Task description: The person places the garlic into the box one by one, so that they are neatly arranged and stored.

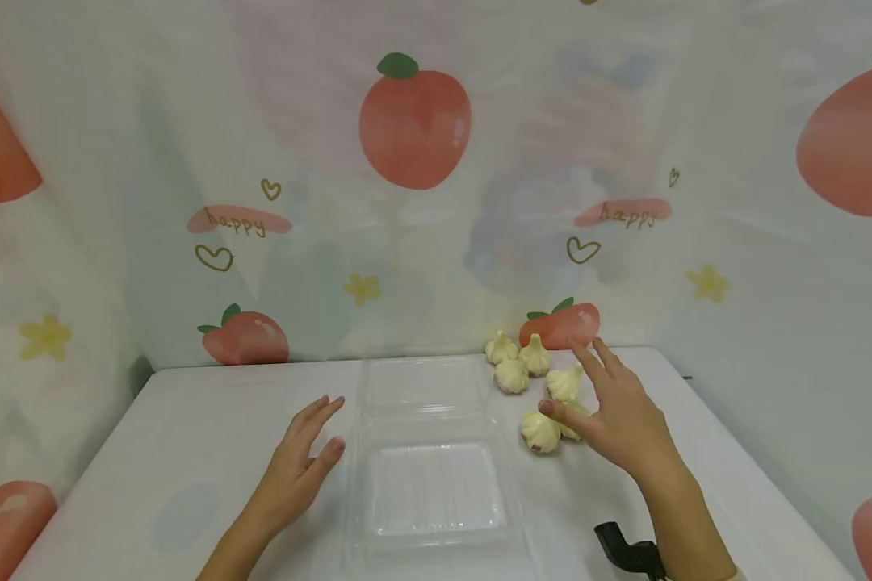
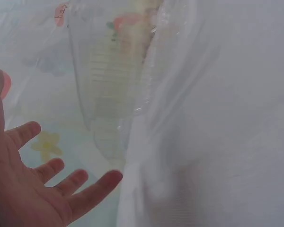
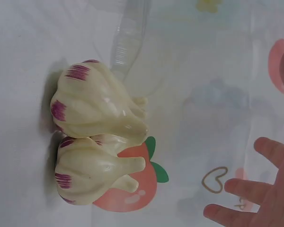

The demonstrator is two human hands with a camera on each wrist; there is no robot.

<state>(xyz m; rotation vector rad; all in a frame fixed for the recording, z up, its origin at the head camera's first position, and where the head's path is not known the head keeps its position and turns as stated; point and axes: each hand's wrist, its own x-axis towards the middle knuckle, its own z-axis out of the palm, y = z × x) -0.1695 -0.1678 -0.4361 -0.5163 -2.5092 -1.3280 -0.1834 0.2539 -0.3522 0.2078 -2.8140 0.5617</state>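
Several cream-coloured garlic bulbs [image 1: 511, 376] stand in a loose cluster at the back right of the table. Purple streaks mark the nearer garlic bulbs [image 3: 87, 101] in the right wrist view. My right hand [image 1: 625, 415] hovers just right of the cluster with fingers spread, partly covering one bulb, and holds nothing. In the middle lies a clear plastic clamshell box [image 1: 436, 492], its lid [image 1: 423, 386] folded back toward the wall. Left of the box, my left hand [image 1: 291, 480] is held with fingers extended and nothing in it.
A white cloth covers the table [image 1: 211, 436]. Behind it hangs a curtain [image 1: 320, 161] printed with red fruit, hearts and flowers. A black bent object [image 1: 625, 551] shows beside my right forearm, near the front edge of the view.
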